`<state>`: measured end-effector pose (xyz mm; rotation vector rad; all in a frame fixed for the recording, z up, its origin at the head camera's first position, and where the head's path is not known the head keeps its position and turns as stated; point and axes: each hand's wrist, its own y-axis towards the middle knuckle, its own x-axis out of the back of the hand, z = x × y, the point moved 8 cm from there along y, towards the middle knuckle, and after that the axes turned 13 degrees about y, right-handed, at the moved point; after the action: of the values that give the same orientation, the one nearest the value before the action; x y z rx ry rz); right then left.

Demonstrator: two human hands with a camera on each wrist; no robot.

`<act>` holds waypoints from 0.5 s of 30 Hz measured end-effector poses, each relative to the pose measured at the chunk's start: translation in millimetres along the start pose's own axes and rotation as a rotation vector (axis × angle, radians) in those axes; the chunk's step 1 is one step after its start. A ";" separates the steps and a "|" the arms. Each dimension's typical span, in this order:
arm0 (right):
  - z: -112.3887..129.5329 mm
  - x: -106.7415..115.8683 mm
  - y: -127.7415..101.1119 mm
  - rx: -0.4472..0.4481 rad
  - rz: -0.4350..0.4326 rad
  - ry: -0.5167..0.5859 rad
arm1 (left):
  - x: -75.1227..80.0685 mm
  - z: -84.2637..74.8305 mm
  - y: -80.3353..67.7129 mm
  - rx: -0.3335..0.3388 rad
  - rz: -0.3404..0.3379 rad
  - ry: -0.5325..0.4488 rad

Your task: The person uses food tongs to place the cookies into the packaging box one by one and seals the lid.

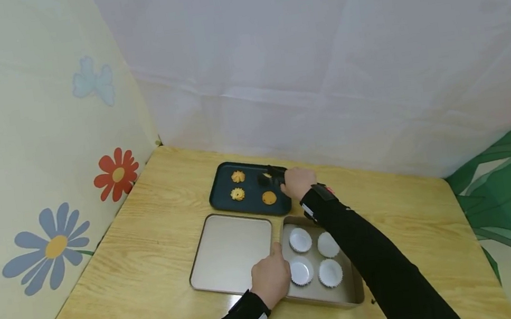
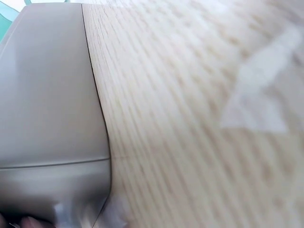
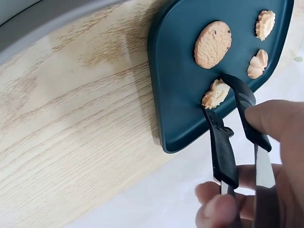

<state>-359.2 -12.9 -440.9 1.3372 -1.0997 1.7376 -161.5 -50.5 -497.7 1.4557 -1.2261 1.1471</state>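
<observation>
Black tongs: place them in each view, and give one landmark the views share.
Head: black tongs close to the centre, over the right of the dark tray.
Left wrist: not in it.
Right wrist: lower right, tips at either side of a cookie.
Landmark: the wooden table, in all three.

Cookies [image 1: 238,194] on tray [image 1: 221,190] at rear of table [image 1: 150,236]; lid [image 1: 233,250] before tray, left of baking pan [image 1: 314,258]; four paper cups [image 1: 330,273] in pan.
</observation>
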 end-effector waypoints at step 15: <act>7.6 6.8 -1.9 0.099 -0.061 0.014 | -2.3 0.3 0.5 0.004 0.016 -0.007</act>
<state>-356.2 -18.9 -433.0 1.4017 -0.9665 1.7738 -162.1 -50.5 -500.0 1.4560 -1.2425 1.1566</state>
